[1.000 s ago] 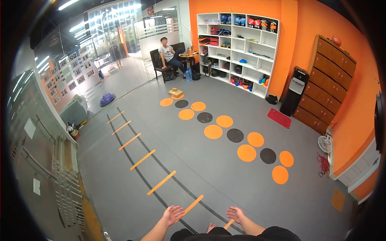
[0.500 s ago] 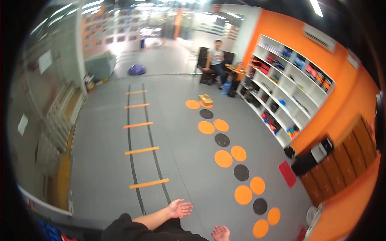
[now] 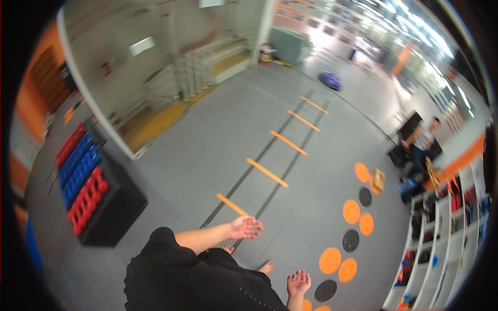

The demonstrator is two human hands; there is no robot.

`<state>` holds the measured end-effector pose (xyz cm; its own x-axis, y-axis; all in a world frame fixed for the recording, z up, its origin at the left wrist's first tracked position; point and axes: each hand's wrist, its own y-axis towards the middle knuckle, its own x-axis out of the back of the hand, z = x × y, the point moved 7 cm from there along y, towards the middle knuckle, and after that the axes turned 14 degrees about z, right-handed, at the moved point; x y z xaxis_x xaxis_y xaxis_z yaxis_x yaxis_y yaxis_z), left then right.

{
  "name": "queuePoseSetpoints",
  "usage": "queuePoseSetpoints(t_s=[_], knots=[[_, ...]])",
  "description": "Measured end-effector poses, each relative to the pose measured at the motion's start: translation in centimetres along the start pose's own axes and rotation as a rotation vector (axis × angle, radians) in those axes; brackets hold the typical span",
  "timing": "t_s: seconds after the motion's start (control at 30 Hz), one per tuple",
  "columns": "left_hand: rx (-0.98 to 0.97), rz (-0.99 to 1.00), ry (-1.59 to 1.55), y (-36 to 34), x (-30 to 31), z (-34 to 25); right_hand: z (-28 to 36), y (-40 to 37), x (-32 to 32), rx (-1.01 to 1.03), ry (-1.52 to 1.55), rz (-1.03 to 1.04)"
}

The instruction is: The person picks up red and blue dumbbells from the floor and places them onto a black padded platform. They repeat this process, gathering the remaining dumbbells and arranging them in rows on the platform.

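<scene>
My left hand [image 3: 246, 227] is held palm up with its fingers spread and nothing in it, above the near end of an agility ladder with orange rungs [image 3: 266, 172] on the grey floor. Lower and to the right, my right hand [image 3: 299, 282] is also palm up and empty, its fingers a little curled but apart. Beyond it lie orange discs [image 3: 330, 260] and black discs [image 3: 326, 290]. My bare feet show between the hands, below black clothing.
A black rack with red and blue dumbbells [image 3: 81, 179] stands at left. A purple dome [image 3: 330, 80] lies far off. Near the far discs is a yellow block [image 3: 377, 180]. A seated person [image 3: 423, 142] is at right, above white shelves [image 3: 441, 249].
The view has swung left and tilted, bringing the dumbbell rack and my feet into sight. Both hands remain empty, and more of my right wrist shows.
</scene>
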<state>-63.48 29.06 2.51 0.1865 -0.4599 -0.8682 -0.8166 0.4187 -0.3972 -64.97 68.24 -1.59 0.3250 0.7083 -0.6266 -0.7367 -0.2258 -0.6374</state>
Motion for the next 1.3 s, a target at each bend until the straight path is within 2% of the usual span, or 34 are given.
queuePoseSetpoints(t_s=[0.1, 0.17, 0.27, 0.33, 0.43, 0.5, 0.6, 0.73, 0.8, 0.83, 0.9, 1.03, 1.17, 1.3], knots=[[-0.287, -0.103, -0.064, -3.2, -0.2, -2.0, 2.2, 6.4, -3.7, -0.176, -0.065, 0.151], [-0.5, -0.127, -0.139, -5.4, -1.2, -0.6, 3.5, 10.4, -7.1, -0.311, -0.161, 0.234], [-0.748, -0.258, -0.27, -7.5, -3.2, 4.5, 4.1, 14.7, -11.0, -0.507, -0.263, 0.285], [-0.856, -0.337, -0.329, -7.8, -6.0, 8.9, 3.9, 17.6, -13.9, -0.629, -0.349, 0.445], [-1.005, -0.388, -0.441, -6.4, -8.6, 16.0, 2.9, 20.5, -16.7, -0.762, -0.426, 0.55], [-1.074, -0.447, -0.488, -6.1, -10.7, 19.8, 1.7, 20.6, -18.5, -0.832, -0.458, 0.634], [-1.225, -0.504, -0.535, -7.0, -14.4, 24.1, -1.2, 18.6, -19.6, -0.909, -0.474, 0.635], [-1.469, -0.484, -0.57, -8.5, -18.7, 28.6, -4.6, 9.5, -21.1, -1.071, -0.479, 0.78], [-1.537, -0.447, -0.566, -8.5, -20.2, 30.8, -5.1, 3.9, -20.6, -1.21, -0.514, 0.907], [-1.589, -0.414, -0.56, -8.4, -21.0, 32.0, -4.9, 2.2, -19.8, -1.209, -0.521, 0.918], [-1.627, -0.379, -0.544, -7.8, -22.4, 34.5, -4.3, -2.2, -17.8, -1.385, -0.488, 1.06], [-1.637, -0.31, -0.487, -5.7, -25.0, 40.6, -0.2, -6.9, -12.0, -1.361, -0.502, 1.101], [-1.551, -0.259, -0.503, -1.1, -26.0, 48.7, 6.9, -7.8, -4.1, -1.267, -0.515, 0.988], [-1.51, -0.194, -0.658, 3.3, -27.2, 56.3, 15.1, -8.7, 2.5, -1.192, -0.468, 0.902]])
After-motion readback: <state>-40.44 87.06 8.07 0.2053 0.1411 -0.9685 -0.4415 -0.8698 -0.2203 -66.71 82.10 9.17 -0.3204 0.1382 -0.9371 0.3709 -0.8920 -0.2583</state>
